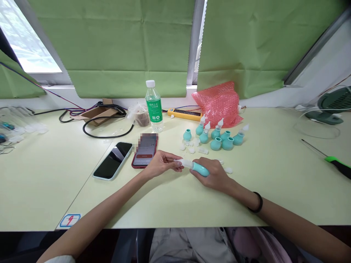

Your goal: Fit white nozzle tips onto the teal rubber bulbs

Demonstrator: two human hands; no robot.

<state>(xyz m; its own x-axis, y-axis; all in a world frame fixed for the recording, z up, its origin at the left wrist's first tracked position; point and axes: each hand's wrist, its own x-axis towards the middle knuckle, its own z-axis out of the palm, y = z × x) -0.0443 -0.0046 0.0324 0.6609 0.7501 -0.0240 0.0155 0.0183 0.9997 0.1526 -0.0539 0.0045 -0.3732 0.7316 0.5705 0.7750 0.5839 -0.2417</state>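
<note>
My right hand (215, 174) is wrapped round a teal rubber bulb (201, 169) just above the pale green table (170, 204). A clear plastic tip (185, 163) sticks out of the bulb to the left. My left hand (162, 163) pinches the end of that tip with thumb and fingers. Behind my hands stands a cluster of several more teal bulbs (219, 138), some with white tips fitted. A few loose clear tips (192, 148) lie between the cluster and my hands.
Two phones lie left of my hands: a red-cased one (144, 150) and a pale one (113, 160). A water bottle (154, 106), pink bubble wrap (219, 102), a yellow power strip (184, 114), black cables (98, 126) and a green-handled screwdriver (333, 162) sit around the table.
</note>
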